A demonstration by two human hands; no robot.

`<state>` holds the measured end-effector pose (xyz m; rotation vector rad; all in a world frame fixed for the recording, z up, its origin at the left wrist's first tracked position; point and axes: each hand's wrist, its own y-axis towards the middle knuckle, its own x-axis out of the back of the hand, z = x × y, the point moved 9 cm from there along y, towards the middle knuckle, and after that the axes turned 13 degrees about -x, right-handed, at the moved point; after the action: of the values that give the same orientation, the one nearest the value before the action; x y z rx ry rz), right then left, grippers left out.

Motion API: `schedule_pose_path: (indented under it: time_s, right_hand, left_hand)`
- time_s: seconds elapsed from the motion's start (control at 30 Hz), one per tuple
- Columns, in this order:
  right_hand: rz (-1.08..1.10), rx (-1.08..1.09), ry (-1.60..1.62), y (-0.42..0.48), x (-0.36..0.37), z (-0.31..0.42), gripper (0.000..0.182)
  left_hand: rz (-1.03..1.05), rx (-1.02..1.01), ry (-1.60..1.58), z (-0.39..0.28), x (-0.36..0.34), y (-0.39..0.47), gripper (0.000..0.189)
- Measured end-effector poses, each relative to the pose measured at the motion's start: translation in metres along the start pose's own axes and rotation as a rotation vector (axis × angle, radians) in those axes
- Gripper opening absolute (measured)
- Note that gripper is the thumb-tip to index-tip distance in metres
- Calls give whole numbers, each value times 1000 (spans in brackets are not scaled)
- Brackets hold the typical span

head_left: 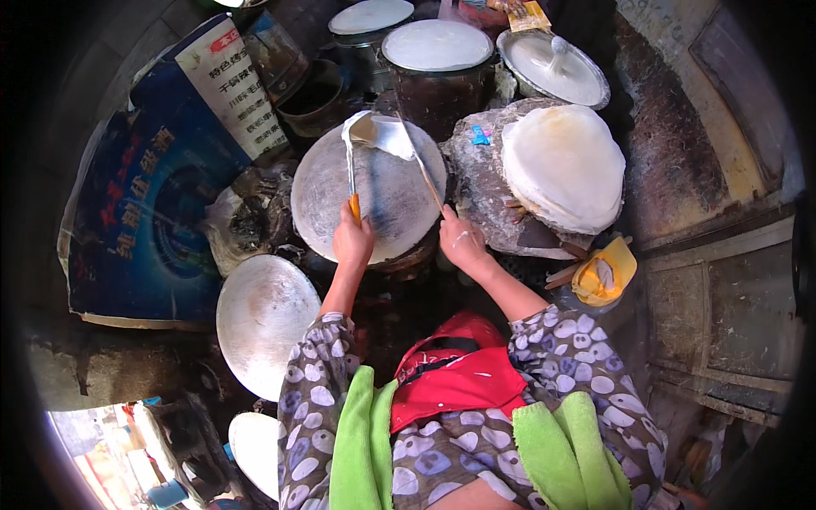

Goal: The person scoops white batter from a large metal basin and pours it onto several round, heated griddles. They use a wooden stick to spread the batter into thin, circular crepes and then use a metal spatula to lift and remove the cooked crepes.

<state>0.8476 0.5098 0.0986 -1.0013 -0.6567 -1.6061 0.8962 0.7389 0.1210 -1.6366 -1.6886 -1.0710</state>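
Over a round griddle plate [331, 191], my left hand [354, 237] grips the orange handle of a batter-coated tool [350, 153], perhaps a scraper or ladle; its exact kind is unclear. A thin wooden stick [424, 167] is held in my right hand [463, 240], which has a white smear on it. A white, thin flap [392, 135], like a sheet of dough or batter, spans from the tool's head to the stick's upper part, near the plate's far edge. To the right lies a stack of thin round white flatbreads [564, 167] on a rough grey slab.
More round plates on drum stoves [440, 89] stand beyond, beside a knobbed lid [554, 67]. Another person's hand [510, 6] is at the top. A blue printed board [153, 217] leans at left, near a tilted metal disc [264, 325]. A yellow container [604, 274] is at right.
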Motion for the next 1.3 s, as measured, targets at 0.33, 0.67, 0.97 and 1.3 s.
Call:
schedule_pose_path:
  time_s: [0.33,0.67,0.97,1.3]
  right_hand:
    - [148,31,-155,21,-4,49,43]
    - [251,250,-289,40,-17,83,44]
    - [304,512,-348,38,-23,88,46]
    - [297,781,-358,43,-26,89,45]
  left_hand:
    - [-39,62,41,49,43,-14,60]
    - [-96,238,-99,60,75,-58,53]
    - [-171,275,-410,63,72,-96,55]
    - [-170,655,-868,29,79,-148,32]
